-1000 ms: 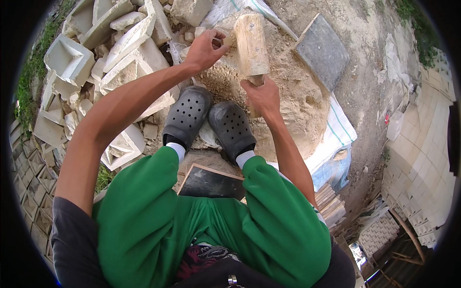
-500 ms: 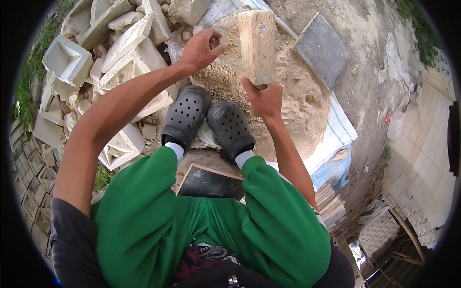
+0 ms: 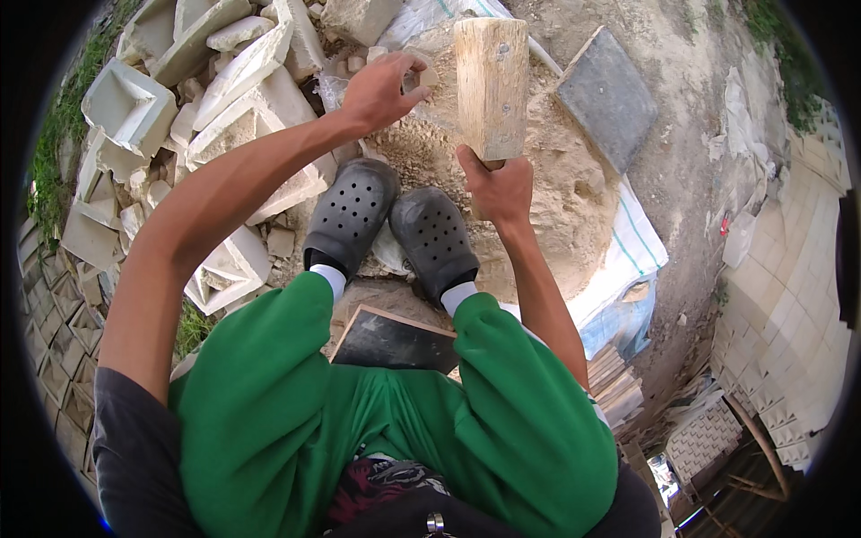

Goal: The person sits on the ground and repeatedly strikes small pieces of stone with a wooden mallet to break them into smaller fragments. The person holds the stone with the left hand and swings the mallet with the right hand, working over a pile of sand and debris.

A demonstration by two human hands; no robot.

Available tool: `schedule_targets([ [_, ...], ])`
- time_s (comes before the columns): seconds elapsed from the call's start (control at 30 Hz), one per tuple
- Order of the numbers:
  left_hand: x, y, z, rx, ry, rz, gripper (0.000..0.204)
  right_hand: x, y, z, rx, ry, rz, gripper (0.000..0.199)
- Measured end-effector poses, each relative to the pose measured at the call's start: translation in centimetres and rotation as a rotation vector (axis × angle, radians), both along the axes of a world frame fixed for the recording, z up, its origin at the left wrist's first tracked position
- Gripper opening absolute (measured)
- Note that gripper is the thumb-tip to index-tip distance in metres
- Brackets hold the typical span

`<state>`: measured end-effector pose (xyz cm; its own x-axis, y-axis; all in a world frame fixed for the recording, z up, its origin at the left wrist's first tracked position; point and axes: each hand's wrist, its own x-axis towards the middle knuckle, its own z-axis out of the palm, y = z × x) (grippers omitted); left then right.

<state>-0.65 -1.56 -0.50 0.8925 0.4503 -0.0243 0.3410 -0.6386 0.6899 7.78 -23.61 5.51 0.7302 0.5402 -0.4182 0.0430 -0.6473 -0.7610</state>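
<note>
Largest before us are the green trousers (image 3: 260,403) on the bent legs, filling the lower half of our view. Beyond them on the left we see a heap of broken pale blocks (image 3: 260,148), tumbled at all angles, its edge close beside the left forearm. Ahead spreads a mound of crumbly pale earth (image 3: 565,215), lying on a striped white sheet (image 3: 639,238). At the mound's far right a flat grey slab (image 3: 610,99) lies askew. Two dark clogs (image 3: 350,211) crowd the mound's near side, toes inward, and a dark board (image 3: 395,339) sits between the ankles.

Over the mound we find the wooden mallet (image 3: 491,85), its blocky head pointing away from the body. Its long axis runs nearly straight up our view, in line with the short handle. The right hand (image 3: 500,188) wraps that handle, thumb along the side; most of its fingers are hidden from us. The left hand (image 3: 381,90) curls near a small pale lump (image 3: 420,81); we cannot tell whether its fingertips pinch it.
</note>
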Motion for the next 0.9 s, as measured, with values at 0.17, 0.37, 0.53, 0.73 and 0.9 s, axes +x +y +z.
schedule_targets([
  [0.17, -0.1, 0.1, 0.3, 0.012, -0.042, 0.083, 0.040, 0.6, 0.3, -1.9, -0.193, 0.086, 0.048, 0.047],
  [0.37, -3.0, 0.2, 0.3, 0.113, -0.031, -0.107, 0.032, 0.6, -0.6, -0.8, -0.132, 0.199, -0.080, 0.045],
  [0.53, -2.8, -0.6, 0.1, 0.110, -0.027, -0.127, 0.032, 0.6, -2.7, -0.6, -0.060, 0.236, -0.232, 0.041],
  [0.73, -1.2, -1.3, -0.3, 0.085, -0.067, -0.141, 0.032, 1.0, -3.9, -1.4, -0.078, 0.226, -0.226, 0.040],
  [0.9, 0.8, -1.8, -0.1, 0.100, -0.084, -0.142, 0.031, 0.9, -3.2, -1.2, -0.040, 0.248, -0.212, 0.041],
])
